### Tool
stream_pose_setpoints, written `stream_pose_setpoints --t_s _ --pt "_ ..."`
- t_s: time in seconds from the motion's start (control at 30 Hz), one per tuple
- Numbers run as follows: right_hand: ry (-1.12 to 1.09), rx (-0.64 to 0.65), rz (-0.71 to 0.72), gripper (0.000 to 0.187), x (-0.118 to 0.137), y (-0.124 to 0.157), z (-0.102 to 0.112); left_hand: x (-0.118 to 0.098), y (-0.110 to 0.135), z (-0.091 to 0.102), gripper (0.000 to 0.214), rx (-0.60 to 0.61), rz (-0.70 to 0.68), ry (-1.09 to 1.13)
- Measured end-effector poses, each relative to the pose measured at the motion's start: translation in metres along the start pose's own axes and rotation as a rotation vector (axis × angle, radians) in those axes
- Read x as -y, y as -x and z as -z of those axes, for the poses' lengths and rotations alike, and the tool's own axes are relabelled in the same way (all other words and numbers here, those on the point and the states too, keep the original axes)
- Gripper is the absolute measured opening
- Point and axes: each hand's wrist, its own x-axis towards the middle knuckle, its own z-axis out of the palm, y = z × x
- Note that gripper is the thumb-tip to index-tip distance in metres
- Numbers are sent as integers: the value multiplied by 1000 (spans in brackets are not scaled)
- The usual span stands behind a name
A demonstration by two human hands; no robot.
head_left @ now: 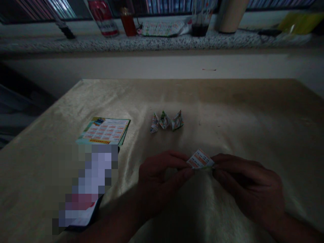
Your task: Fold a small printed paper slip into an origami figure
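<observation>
A small folded piece of printed paper (200,159), white with orange rows, is held between my two hands above the table. My left hand (164,179) pinches its left corner between thumb and fingers. On the opposite corner, my right hand (249,185) grips in the same way, with the fingers curled. Beyond the hands stand three small folded paper pieces: a left one (154,123), a middle one (164,120) and a right one (178,121). They are pointed and made of similar printed paper.
A stack of printed sheets (106,131) lies to the left, with a phone-like device (83,216), mostly pixelated, in front of it. Along the stone windowsill (162,43) are a red can (103,17), an orange bottle (128,23), a wrapped packet (163,29) and a beige cylinder (233,15).
</observation>
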Motion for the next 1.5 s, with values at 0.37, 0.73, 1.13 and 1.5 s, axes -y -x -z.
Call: stream_pose_setpoints --t_s 0.37,0.73,1.13,1.5 --pt "85 -90 -93 19 -5 5 -7 -2 3 -10 13 -42 113 -164" --pt "88 -94 -122 21 -2 2 -8 2 7 -14 10 -101 236 -71" --pt "-330 75 -483 17 -17 2 -5 8 8 2 32 337 -188 -475" --pt "15 239 73 22 -13 -2 4 -1 1 7 12 341 69 -225"
